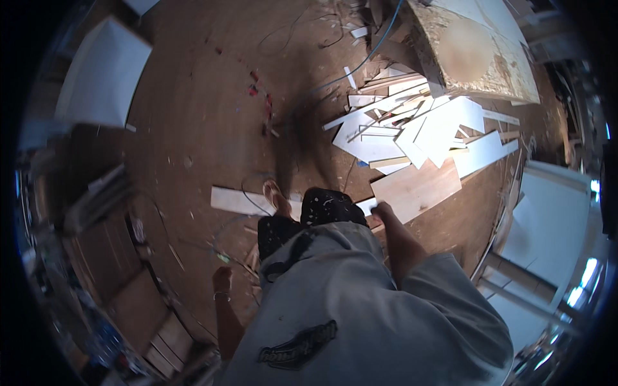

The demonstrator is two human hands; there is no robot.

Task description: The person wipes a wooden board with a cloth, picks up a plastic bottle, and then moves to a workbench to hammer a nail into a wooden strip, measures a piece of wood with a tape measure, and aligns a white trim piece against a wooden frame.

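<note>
Person stands on the brown workshop floor [206, 116], bent forward. Right hand [384, 209] is low at the near end of a long white flat board [239, 201] that runs across the floor under a bare foot [275, 195]; fingers seem closed on that end, though the grip is partly hidden. The foot probably pins the board. Left hand [222, 280] hangs loosely curled, holding nothing. A tan plywood offcut [418, 188] lies beside the right hand; a heap of white board scraps [412, 125] sits beyond.

no packages, labels, signs, screens
</note>
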